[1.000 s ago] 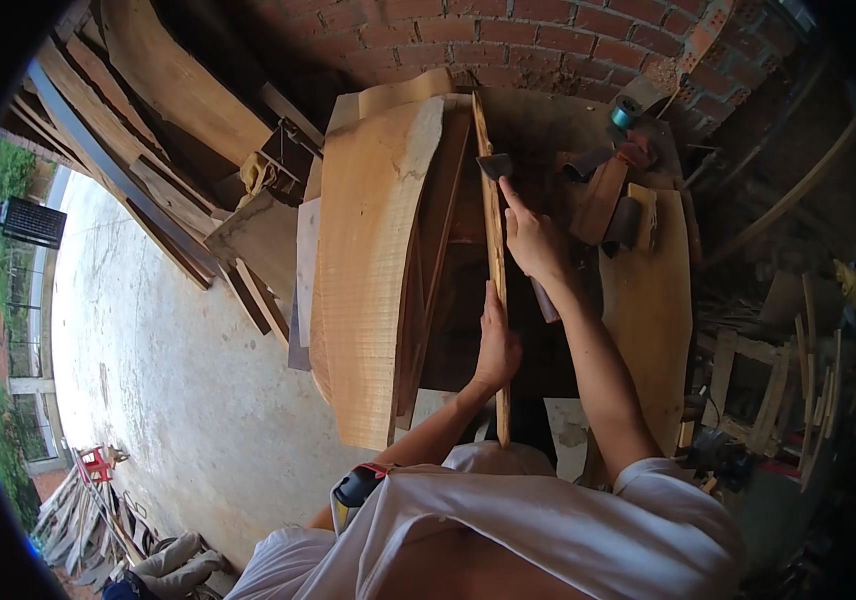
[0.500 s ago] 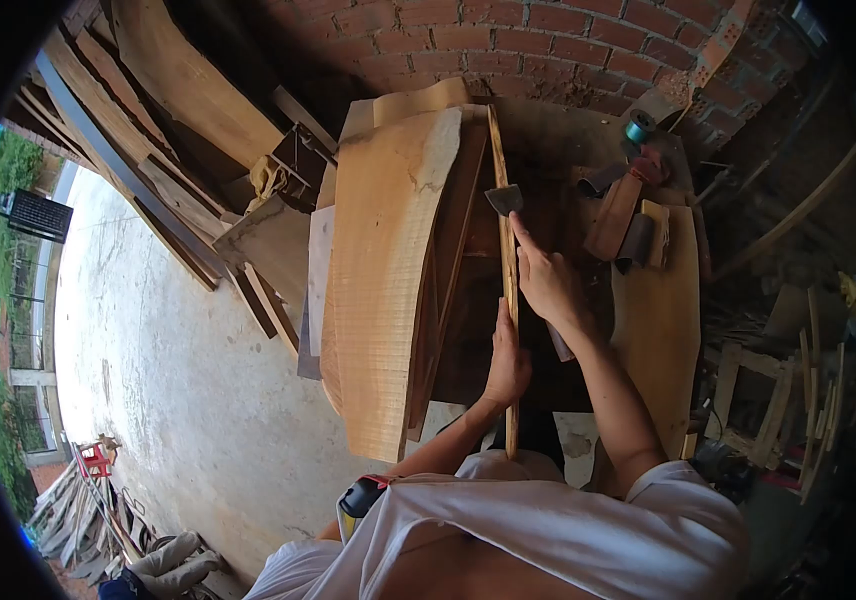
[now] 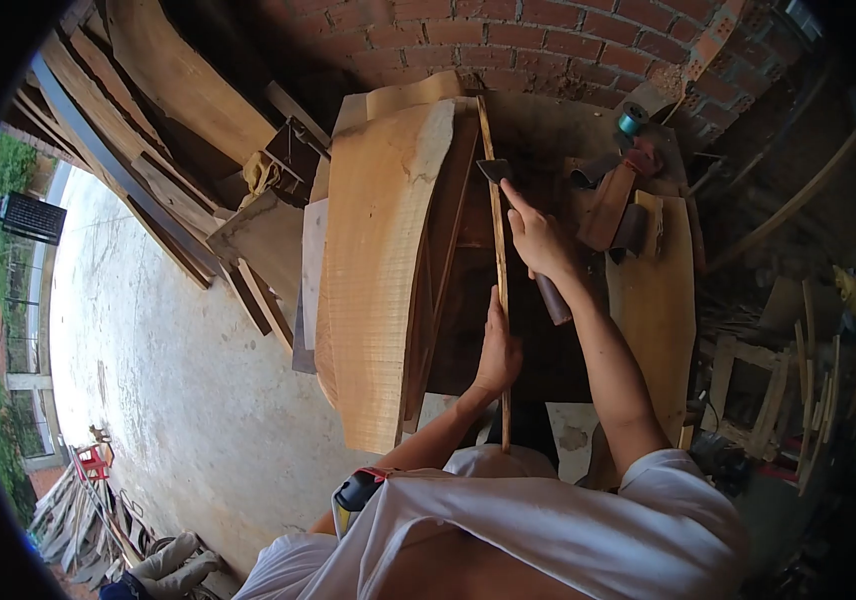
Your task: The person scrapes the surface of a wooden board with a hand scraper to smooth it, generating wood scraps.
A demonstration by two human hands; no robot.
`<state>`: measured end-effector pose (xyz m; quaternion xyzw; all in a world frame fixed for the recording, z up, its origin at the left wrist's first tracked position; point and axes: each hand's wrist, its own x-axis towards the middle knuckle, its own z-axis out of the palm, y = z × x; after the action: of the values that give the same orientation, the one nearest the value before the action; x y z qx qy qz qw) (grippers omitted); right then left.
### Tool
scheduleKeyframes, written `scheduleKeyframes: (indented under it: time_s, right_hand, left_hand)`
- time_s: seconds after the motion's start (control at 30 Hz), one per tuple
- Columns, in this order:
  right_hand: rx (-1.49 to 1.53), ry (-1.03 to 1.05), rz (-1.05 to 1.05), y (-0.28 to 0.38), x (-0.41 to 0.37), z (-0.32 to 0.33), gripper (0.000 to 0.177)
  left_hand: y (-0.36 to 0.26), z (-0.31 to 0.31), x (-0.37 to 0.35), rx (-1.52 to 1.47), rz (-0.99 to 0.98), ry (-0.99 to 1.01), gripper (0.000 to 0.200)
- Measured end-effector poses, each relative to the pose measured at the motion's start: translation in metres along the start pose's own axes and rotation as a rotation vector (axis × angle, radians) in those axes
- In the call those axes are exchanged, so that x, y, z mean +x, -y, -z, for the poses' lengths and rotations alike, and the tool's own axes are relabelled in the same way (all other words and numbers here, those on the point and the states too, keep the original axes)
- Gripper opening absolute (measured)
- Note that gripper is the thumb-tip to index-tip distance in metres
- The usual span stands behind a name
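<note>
My left hand [image 3: 498, 355] is closed around a long, narrow wooden strip [image 3: 497, 240], which runs from near my lap to the far side of the dark workbench [image 3: 568, 350]. My right hand [image 3: 540, 245] grips a tool with a broad dark blade [image 3: 494, 170] and a brown handle [image 3: 553, 300]. Its index finger points along the tool toward the blade, which lies across the strip near its far end. Most of the grip is hidden under my palm.
A large wooden slab [image 3: 378, 270] leans left of the strip. To the right lie a wooden block [image 3: 608, 205], curled dark sheets [image 3: 630, 232], a pale board [image 3: 653, 320] and a teal spool [image 3: 633, 118]. A brick wall [image 3: 508, 40] stands behind, with planks [image 3: 188, 80] stacked at left.
The blade has slid farther away from me along the strip, with my right hand following. More of the handle shows. My left hand keeps its hold; the whole view has shifted slightly.
</note>
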<state>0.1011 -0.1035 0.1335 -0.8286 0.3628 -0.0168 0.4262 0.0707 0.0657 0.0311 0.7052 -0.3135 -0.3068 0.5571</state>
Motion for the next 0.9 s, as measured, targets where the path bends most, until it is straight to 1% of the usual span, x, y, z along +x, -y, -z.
scheduleKeyframes:
  time_s: [0.03,0.07,0.1,0.13,0.2,0.23,0.3,0.33,0.37,0.4,0.43,0.47,0.5,0.53,0.6,0.67,0.7,0.73,0.8,0.83,0.87,0.9]
  right_hand:
    - [0.003,-0.001,-0.008,-0.011,-0.002,-0.007,0.051]
    - [-0.074,-0.114,0.082,-0.027,-0.001,-0.021,0.051]
    - [-0.147,-0.234,0.179,-0.034,0.001,-0.028,0.051]
    - [-0.105,-0.203,0.168,-0.034,-0.013,-0.029,0.051]
    - [-0.195,-0.214,0.184,-0.033,-0.033,-0.029,0.050]
    - [-0.192,-0.214,0.181,-0.032,-0.026,-0.027,0.050]
    - [-0.061,-0.180,0.107,-0.024,0.003,-0.018,0.049]
    - [-0.109,-0.143,0.115,-0.017,0.013,-0.011,0.049]
    - [-0.071,-0.120,0.090,-0.012,0.013,-0.008,0.049]
    - [-0.038,-0.089,0.061,-0.008,0.007,-0.006,0.050]
    - [-0.038,-0.091,0.063,-0.016,0.003,-0.012,0.050]
    - [-0.083,-0.150,0.111,-0.028,-0.001,-0.021,0.050]
    - [-0.129,-0.212,0.161,-0.035,-0.008,-0.027,0.051]
    - [-0.193,-0.277,0.251,-0.039,-0.022,-0.032,0.052]
    - [-0.218,-0.354,0.374,-0.052,-0.016,-0.040,0.052]
    - [-0.171,-0.259,0.216,-0.035,0.017,-0.025,0.051]
    - [-0.141,-0.251,0.146,-0.024,0.040,-0.016,0.050]
    - [-0.132,-0.260,0.151,-0.022,0.042,-0.011,0.050]
    - [-0.100,-0.195,0.091,-0.017,0.037,-0.007,0.050]
    - [-0.198,-0.234,0.136,-0.028,0.026,-0.017,0.052]
    - [-0.276,-0.361,0.281,-0.049,0.018,-0.032,0.053]
    - [-0.261,-0.299,0.251,-0.045,0.004,-0.031,0.053]
  left_hand:
    - [0.001,0.000,-0.004,-0.089,0.061,0.039,0.090]
    - [0.005,-0.006,-0.007,-0.086,0.061,0.046,0.090]
    - [0.016,-0.015,-0.007,0.055,-0.042,-0.017,0.090]
    - [0.015,-0.016,-0.003,0.197,-0.151,-0.084,0.090]
    - [0.015,-0.013,-0.003,0.167,-0.123,-0.061,0.090]
    - [0.014,-0.013,-0.003,0.152,-0.121,-0.058,0.090]
    - [0.016,-0.012,-0.008,0.139,-0.107,-0.050,0.090]
    - [0.017,-0.007,-0.005,0.053,-0.108,-0.024,0.090]
    - [0.016,-0.003,0.001,-0.030,-0.118,0.000,0.089]
    - [0.011,-0.004,0.000,-0.031,-0.122,-0.003,0.089]
    - [0.005,-0.006,-0.003,-0.011,-0.057,0.007,0.089]
    - [-0.001,-0.005,-0.002,0.017,0.001,0.017,0.089]
    - [0.017,-0.011,0.001,0.041,-0.069,-0.018,0.089]
    - [0.015,-0.008,0.002,0.042,-0.081,-0.020,0.089]
    - [0.011,-0.006,0.001,0.018,-0.054,-0.009,0.090]
    - [0.009,-0.011,-0.006,-0.009,-0.021,-0.008,0.089]
    - [0.008,-0.014,-0.007,0.043,-0.023,-0.023,0.088]
    - [0.005,-0.014,-0.002,0.103,-0.036,-0.038,0.086]
    - [0.006,-0.013,0.002,0.099,-0.045,-0.033,0.088]
    - [0.009,-0.013,0.001,0.088,-0.041,-0.031,0.089]
    - [0.011,-0.014,-0.001,0.086,-0.040,-0.032,0.089]
    - [0.013,-0.015,-0.001,0.121,-0.061,-0.042,0.090]
